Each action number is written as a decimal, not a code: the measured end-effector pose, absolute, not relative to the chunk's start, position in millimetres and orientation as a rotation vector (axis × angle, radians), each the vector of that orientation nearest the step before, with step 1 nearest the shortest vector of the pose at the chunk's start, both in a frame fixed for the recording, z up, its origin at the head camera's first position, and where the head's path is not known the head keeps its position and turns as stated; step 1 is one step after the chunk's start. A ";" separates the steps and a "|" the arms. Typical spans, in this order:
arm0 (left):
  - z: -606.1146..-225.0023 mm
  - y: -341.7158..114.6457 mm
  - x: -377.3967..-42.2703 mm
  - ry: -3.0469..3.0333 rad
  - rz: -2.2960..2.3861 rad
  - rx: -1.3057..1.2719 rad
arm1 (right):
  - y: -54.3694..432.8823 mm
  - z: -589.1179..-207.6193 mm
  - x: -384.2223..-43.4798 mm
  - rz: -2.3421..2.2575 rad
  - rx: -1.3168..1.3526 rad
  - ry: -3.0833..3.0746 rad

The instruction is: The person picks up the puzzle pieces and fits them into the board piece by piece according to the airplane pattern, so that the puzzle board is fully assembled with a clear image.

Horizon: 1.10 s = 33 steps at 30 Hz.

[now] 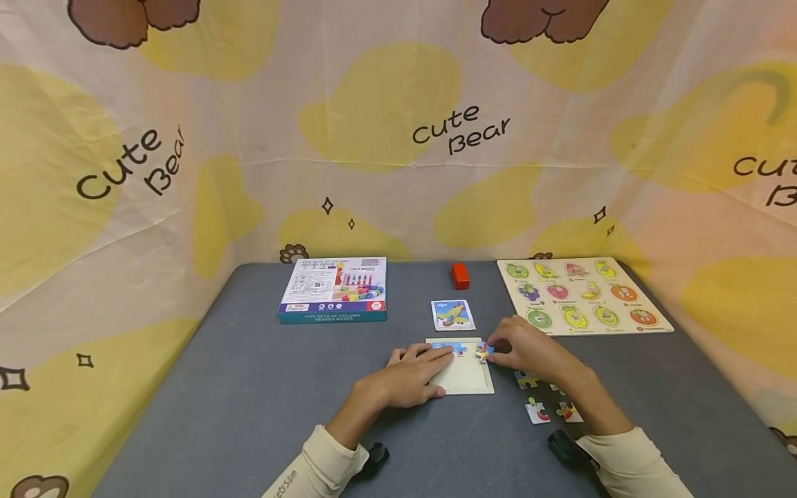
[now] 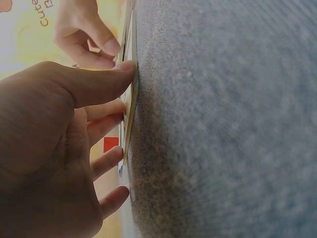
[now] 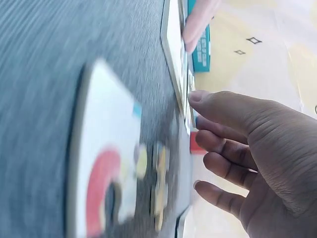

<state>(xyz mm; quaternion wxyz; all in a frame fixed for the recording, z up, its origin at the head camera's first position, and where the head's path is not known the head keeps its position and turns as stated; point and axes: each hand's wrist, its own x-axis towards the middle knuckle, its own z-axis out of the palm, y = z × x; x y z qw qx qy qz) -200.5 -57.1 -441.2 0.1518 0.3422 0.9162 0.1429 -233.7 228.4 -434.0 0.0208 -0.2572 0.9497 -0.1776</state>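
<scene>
A shallow puzzle tray (image 1: 463,382) lies in front of me, with blue pieces (image 1: 459,348) along its far edge. My left hand (image 1: 407,379) rests on the tray's left side, its fingers extended over the pieces and its thumb at the near corner. In the left wrist view the thumb (image 2: 106,82) touches the tray's edge. At the tray's far right corner, my right hand (image 1: 529,351) pinches a colourful jigsaw piece (image 1: 482,351) between thumb and fingers. Loose jigsaw pieces (image 1: 537,411) lie below the right forearm, which partly hides some of them.
A picture card (image 1: 453,316) lies just beyond the tray, with a red block (image 1: 460,276) behind it. At the back left is a boxed toy set (image 1: 333,290). A fruit puzzle board (image 1: 585,297) lies at the back right, near the right hand.
</scene>
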 end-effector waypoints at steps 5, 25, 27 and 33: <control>-442.2 -57.3 -200.9 2.630 0.412 0.982 | 217.9 -439.1 -237.9 -0.527 -0.871 2.966; -443.7 -56.9 -198.9 2.654 0.419 0.995 | 207.4 -443.6 -236.9 -0.627 -0.887 2.918; -444.0 -56.8 -199.1 2.656 0.416 0.996 | 206.9 -443.6 -236.3 -0.621 -0.877 2.922; -443.1 -57.0 -198.6 2.663 0.416 0.991 | 204.5 -443.9 -236.0 -0.625 -0.895 2.941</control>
